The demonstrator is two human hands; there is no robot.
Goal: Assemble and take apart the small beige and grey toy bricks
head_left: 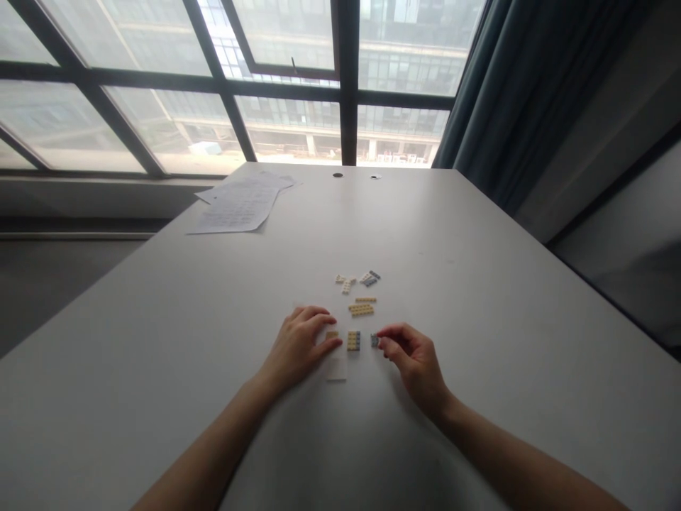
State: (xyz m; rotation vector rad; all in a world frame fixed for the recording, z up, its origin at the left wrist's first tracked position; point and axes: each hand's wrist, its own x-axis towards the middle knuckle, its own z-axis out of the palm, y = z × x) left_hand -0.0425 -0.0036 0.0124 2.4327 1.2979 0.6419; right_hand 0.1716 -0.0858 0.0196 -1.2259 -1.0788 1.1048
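Note:
My right hand [412,355] pinches a small grey toy brick [374,341] between thumb and fingertips, low over the table. Just left of it, a block of tan and grey studded bricks [353,341] sits on the tabletop. My left hand [308,337] rests on the table with thumb and fingers apart. A flat tan piece [332,333] shows in the gap between them, partly hidden by the thumb; whether the hand touches it I cannot tell. Below that thumb lies a pale, flat square piece [336,369].
Long tan bricks [362,309] lie beyond the block. Farther off are white bricks [345,285] and dark grey bricks [371,282]. Printed papers [239,206] spread at the far left of the white table [452,241]. Windows and a dark curtain [500,92] stand behind.

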